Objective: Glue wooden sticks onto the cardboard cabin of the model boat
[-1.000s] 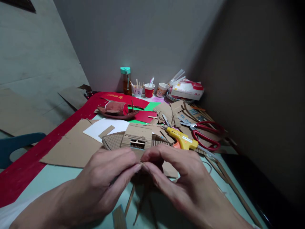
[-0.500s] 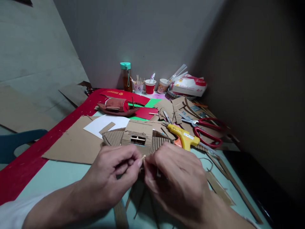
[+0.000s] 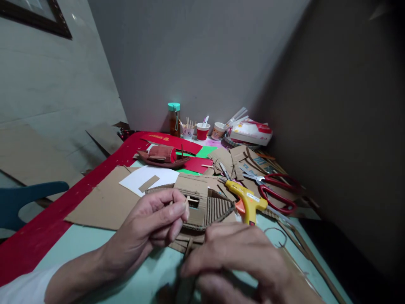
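My left hand pinches a thin, pale wooden stick between thumb and forefinger, in front of the cardboard boat. The boat has ribbed cardboard decks and a cabin with a small window opening; my left hand hides part of its near side. Lower and to the right, my right hand hovers over the near part of the table with fingers curved and apart. Nothing shows between them. Beneath its fingertips lie dark cardboard strips, partly covered and blurred.
A yellow glue gun and red-handled scissors lie to the right. Behind stand a brown model boat, a bottle and a red paper cup. Cardboard sheets and scraps surround the boat.
My right hand has let go of the small stick and moved down toward the strips. My left hand still holds the stick. The view has tilted up a little.
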Demonstrator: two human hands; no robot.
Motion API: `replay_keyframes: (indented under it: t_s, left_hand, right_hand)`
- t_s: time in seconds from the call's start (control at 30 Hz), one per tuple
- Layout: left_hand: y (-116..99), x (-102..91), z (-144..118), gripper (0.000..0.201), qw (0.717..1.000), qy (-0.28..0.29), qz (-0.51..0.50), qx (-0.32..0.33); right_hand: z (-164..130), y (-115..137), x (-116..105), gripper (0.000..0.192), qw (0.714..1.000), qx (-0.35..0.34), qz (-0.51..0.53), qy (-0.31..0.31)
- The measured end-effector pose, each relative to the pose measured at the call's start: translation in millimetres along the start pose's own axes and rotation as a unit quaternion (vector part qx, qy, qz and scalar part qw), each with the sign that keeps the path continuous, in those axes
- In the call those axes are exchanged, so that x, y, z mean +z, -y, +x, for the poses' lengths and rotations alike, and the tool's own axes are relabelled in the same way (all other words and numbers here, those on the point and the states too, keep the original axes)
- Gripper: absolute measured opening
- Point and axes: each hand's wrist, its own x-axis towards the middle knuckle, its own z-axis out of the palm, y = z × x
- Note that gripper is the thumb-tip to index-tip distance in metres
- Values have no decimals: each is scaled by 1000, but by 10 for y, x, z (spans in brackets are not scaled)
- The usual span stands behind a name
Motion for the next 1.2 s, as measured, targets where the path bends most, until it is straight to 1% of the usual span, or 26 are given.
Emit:
replay_keyframes:
  t_s: [0.07,0.13,0.2,0.27,0.33,0.4,0.47,0.53,0.57,0.6,0.7,0.77,0.87,0.97,1.03,1.1,1.13,1.2]
  left_hand:
    - [17,-1,-27,22,1000,13,0,-5]
    - [25,4,-53,25,999,32,28,-8]
    - [22,23,-74,29,996,44,78,-3]
    - [8,58,-90,29,990,39,135,12]
    - [-16,102,-106,29,982,20,185,25]
    - [-45,143,-129,28,971,-7,237,29]
    - [-63,163,-158,28,959,-25,281,23]
    - [-55,154,-189,27,952,-32,306,11]
    - [-39,139,-202,27,950,-30,310,0]
    - [-17,120,-211,27,950,-26,312,-8]
    - [56,66,-212,24,945,-20,325,-22]
    - [85,54,-191,22,944,-25,329,-30]
    - [94,55,-153,21,950,-26,308,-54]
    - [93,35,-139,26,967,-10,237,-89]
    - [88,7,-138,29,977,-6,177,-115]
    - [76,-18,-135,28,984,-8,121,-127]
    - [70,-26,-131,27,988,-6,90,-126]
    - [68,-31,-125,29,993,7,24,-114]
  right_hand:
    - [-21,-8,-13,15,993,44,-34,-103]
    - [-31,-54,1,13,985,93,-32,-144]
    - [-29,-109,23,9,980,129,-10,-154]
    - [-24,-145,35,9,978,141,2,-155]
    - [-24,-151,30,12,977,140,1,-161]
    - [-32,-139,18,14,973,137,-4,-188]
    - [-49,-127,15,14,966,134,8,-221]
    - [-66,-119,28,11,960,145,31,-239]
    - [-72,-116,38,10,959,158,41,-233]
    - [-74,-111,47,8,960,174,47,-214]
    - [-55,-100,66,2,967,216,59,-118]
    - [-23,-106,73,5,968,233,58,-74]
    - [35,-126,86,9,965,248,50,-64]
    - [74,-135,101,13,952,284,87,-68]
    - [76,-140,107,18,929,326,151,-85]
    - [63,-154,109,26,900,356,223,-113]
    - [55,-164,110,29,889,360,251,-128]
    - [39,-187,109,31,879,352,285,-148]
